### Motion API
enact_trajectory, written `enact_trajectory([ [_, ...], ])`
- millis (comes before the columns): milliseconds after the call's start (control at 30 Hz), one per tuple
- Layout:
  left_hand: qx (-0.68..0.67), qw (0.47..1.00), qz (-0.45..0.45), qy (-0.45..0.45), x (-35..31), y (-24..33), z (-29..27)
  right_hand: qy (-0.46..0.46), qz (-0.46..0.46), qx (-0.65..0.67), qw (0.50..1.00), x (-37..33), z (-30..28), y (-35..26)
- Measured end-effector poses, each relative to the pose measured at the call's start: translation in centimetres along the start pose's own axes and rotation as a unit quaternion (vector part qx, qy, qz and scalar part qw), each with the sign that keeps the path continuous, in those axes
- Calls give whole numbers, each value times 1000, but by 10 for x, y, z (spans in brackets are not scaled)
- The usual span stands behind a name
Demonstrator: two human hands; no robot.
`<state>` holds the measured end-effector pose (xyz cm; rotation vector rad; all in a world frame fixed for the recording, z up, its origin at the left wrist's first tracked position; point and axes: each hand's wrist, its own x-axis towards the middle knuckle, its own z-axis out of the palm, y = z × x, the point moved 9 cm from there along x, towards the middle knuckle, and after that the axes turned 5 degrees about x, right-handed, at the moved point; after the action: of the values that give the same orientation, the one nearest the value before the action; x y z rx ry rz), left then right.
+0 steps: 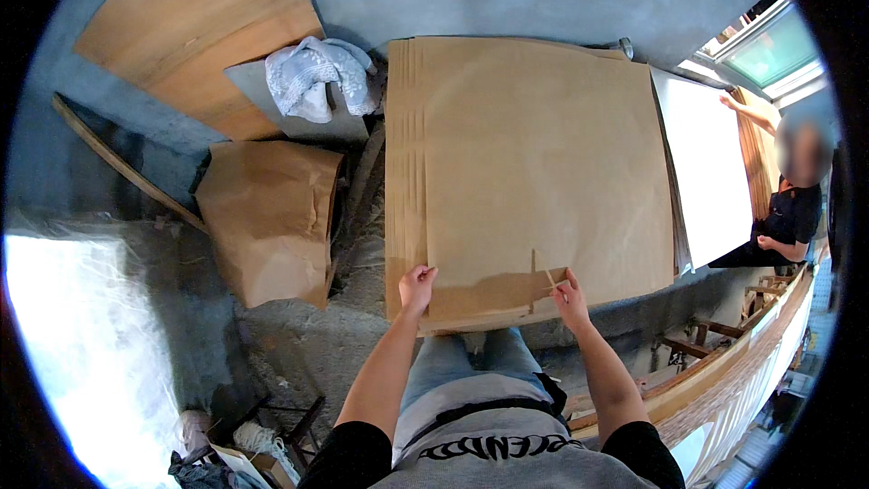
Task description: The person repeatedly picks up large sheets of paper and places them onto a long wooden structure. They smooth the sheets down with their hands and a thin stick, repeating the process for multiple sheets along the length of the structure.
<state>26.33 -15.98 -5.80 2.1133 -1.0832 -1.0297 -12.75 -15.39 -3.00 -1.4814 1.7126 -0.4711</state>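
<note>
A stack of large brown sheets (534, 163) lies flat in front of me, edges stepped along its left side. My left hand (416, 288) grips the near edge of the top sheet at its left part. My right hand (570, 294) pinches the same near edge further right, beside a thin wooden stick (532, 279) that lies across the sheet. Both forearms come up from the lower edge over my knees.
A crumpled brown sheet (272, 217) lies on the concrete floor to the left. A white cloth (317, 77) rests on a grey board, with a plywood panel (204, 32) behind. Another person (792, 208) sits at right beside a white sheet (711, 172). A wooden railing (742, 362) curves at lower right.
</note>
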Motion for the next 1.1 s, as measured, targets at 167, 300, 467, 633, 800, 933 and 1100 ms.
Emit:
enact_trajectory([
  [167, 3, 999, 4, -36, 4, -9, 6, 24, 40, 188, 981, 1, -3, 10],
  [300, -52, 980, -34, -188, 8, -15, 14, 47, 52, -154, 986, 18, -17, -26],
  [467, 104, 983, 140, -53, 1, 28, -43, -38, -47, -248, 967, 55, 45, -158],
  [633, 87, 978, 146, -121, -22, 25, -34, -128, -123, -324, 929, 74, 142, -265],
  [800, -48, 984, 86, -147, -43, 10, -48, -140, -109, -367, 913, 89, 159, -254],
  [933, -37, 992, 35, -118, -53, -31, -69, -148, -39, -414, 897, 88, 125, -250],
  [1100, -135, 984, 12, -119, -51, -41, -59, -122, -139, -412, 892, 81, 162, -280],
])
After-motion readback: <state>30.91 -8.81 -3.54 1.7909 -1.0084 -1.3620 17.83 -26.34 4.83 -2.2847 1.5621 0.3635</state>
